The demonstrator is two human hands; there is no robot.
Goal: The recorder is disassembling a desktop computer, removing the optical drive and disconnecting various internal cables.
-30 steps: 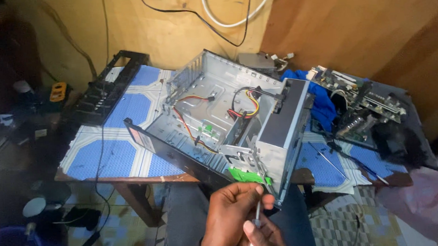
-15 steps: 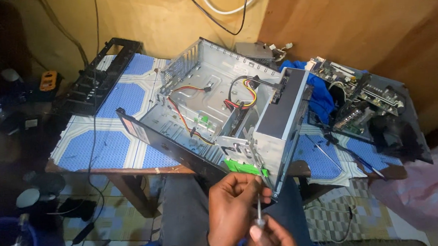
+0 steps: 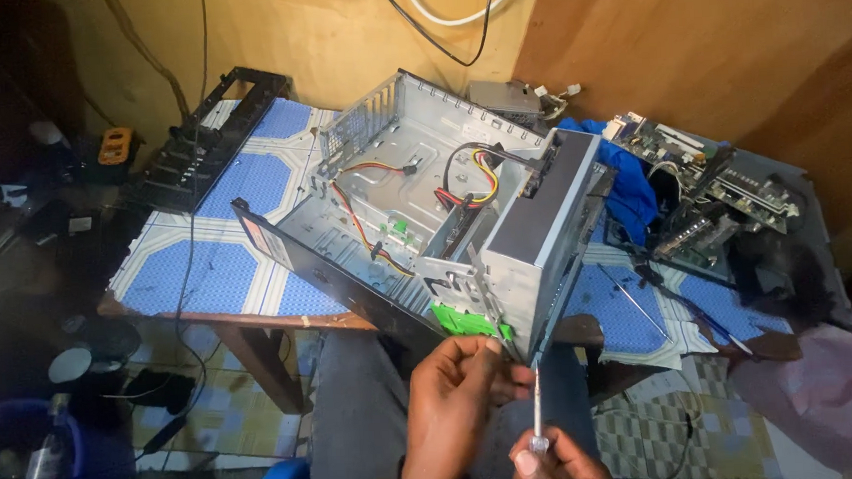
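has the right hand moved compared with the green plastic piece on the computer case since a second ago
Yes. The right hand has dropped lower, away from the green plastic piece, baring more of the thin screwdriver whose shaft the left hand pinches.

Right hand [image 3: 559,466] (frame-cut), screwdriver tip [image 3: 535,372] hidden

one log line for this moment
left hand: pinching screwdriver shaft | right hand: gripping its handle | computer case: open on table

A rectangular label [image 3: 264,240], reddish and white, sits on the computer case's [image 3: 425,220] dark front edge. Its print is illegible. A small white label [image 3: 80,225] lies at far left.
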